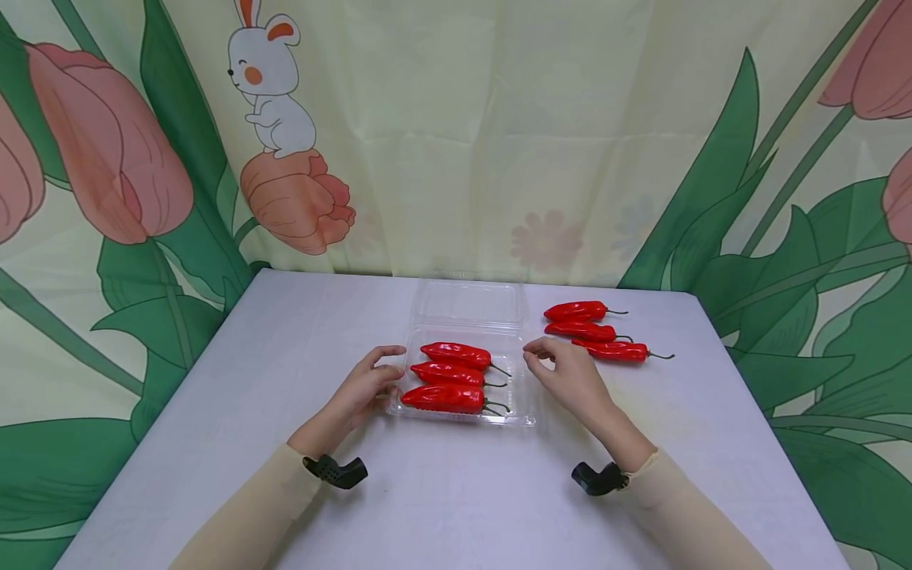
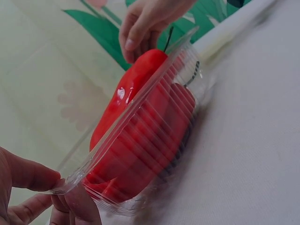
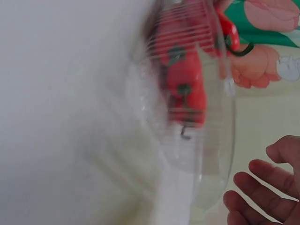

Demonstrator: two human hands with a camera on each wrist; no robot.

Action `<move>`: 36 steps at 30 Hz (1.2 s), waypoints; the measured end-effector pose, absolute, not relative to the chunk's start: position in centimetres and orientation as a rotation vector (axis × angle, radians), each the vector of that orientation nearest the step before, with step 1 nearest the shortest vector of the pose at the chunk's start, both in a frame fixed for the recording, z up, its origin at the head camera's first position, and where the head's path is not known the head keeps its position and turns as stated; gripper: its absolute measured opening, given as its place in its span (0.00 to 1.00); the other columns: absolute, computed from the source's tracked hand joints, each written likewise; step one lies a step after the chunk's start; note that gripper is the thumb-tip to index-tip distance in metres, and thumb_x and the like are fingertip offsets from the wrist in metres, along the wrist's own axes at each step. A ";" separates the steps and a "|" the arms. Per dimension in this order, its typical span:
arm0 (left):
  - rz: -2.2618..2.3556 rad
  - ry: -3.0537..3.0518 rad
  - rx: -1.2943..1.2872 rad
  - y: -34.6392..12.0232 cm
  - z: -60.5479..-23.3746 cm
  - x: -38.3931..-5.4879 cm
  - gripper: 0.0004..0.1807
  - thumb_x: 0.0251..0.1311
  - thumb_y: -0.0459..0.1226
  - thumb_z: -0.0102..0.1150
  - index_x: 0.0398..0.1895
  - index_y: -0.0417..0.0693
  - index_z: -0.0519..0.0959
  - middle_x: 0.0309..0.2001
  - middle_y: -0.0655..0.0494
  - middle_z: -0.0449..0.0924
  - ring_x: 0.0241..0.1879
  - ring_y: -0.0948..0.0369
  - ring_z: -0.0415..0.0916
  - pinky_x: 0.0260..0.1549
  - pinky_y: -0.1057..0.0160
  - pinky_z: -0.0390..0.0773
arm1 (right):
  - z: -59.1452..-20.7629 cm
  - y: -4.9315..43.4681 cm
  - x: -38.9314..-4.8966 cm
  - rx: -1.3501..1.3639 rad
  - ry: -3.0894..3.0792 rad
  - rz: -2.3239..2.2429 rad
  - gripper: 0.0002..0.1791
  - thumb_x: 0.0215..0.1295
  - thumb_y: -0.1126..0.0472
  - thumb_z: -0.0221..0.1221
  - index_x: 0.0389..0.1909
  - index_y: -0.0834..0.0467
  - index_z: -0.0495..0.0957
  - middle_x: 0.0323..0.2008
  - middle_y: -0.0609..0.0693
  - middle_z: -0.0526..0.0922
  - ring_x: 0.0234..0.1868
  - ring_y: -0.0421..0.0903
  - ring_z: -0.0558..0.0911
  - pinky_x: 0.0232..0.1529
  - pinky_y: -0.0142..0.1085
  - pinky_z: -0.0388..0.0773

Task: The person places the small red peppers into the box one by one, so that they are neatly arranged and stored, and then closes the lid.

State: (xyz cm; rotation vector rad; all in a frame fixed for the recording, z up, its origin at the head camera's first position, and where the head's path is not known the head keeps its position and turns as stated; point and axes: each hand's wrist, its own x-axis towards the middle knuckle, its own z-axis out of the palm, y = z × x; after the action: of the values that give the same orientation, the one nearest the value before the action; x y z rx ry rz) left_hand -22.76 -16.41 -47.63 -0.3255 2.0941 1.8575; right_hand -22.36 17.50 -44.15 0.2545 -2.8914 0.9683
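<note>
A clear plastic clamshell container (image 1: 526, 400) lies on the table with its lid laid back. Inside it are three red chili peppers (image 1: 456, 355) side by side, stems toward the right. My left hand (image 1: 363, 388) is at the container's left side; in the left wrist view, its thumb and finger (image 2: 35, 176) pinch the rim. Beside the container's right edge is my right hand (image 1: 570, 376), its fingers loosely bent and holding nothing. In the right wrist view the right hand's fingers (image 3: 265, 192) are spread apart from the container wall.
Three more red chili peppers (image 1: 580, 311) lie on the table right of the container, just beyond my right hand. The raised transparent lid (image 1: 470, 305) extends toward the table's back edge. Behind the white-covered table (image 1: 456, 491) hangs a printed curtain (image 1: 442, 134).
</note>
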 end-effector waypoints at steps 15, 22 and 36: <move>1.853 2.097 -0.347 -16.3 -47.7 -22.9 0.27 0.69 0.38 0.58 0.71 0.56 0.69 0.47 0.46 0.80 0.28 0.58 0.75 0.30 0.68 0.78 | -45.4 22.0 -23.7 0.079 -2.947 0.862 0.19 0.68 0.55 0.66 0.57 0.56 0.82 0.54 0.58 0.85 0.55 0.59 0.82 0.54 0.55 0.83; 1.854 2.095 -0.334 -16.3 -47.7 -22.8 0.27 0.69 0.38 0.58 0.71 0.54 0.69 0.47 0.44 0.80 0.28 0.59 0.74 0.29 0.68 0.77 | -46.8 24.4 -24.6 0.151 -2.966 0.816 0.20 0.70 0.56 0.64 0.59 0.59 0.80 0.56 0.59 0.84 0.59 0.60 0.80 0.59 0.58 0.79; 1.863 2.092 -0.339 -16.3 -47.9 -22.8 0.27 0.69 0.38 0.59 0.71 0.55 0.69 0.49 0.44 0.81 0.27 0.59 0.75 0.30 0.69 0.77 | -47.0 28.5 -25.5 0.146 -2.970 0.644 0.17 0.71 0.58 0.62 0.55 0.62 0.82 0.55 0.65 0.80 0.60 0.65 0.74 0.56 0.61 0.79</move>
State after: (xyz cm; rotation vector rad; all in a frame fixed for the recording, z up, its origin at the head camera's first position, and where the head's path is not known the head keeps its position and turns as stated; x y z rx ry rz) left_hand -22.82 -16.29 -47.87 -0.3394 2.0920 1.8626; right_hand -25.55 28.50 -46.99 0.1458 -2.9704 0.6435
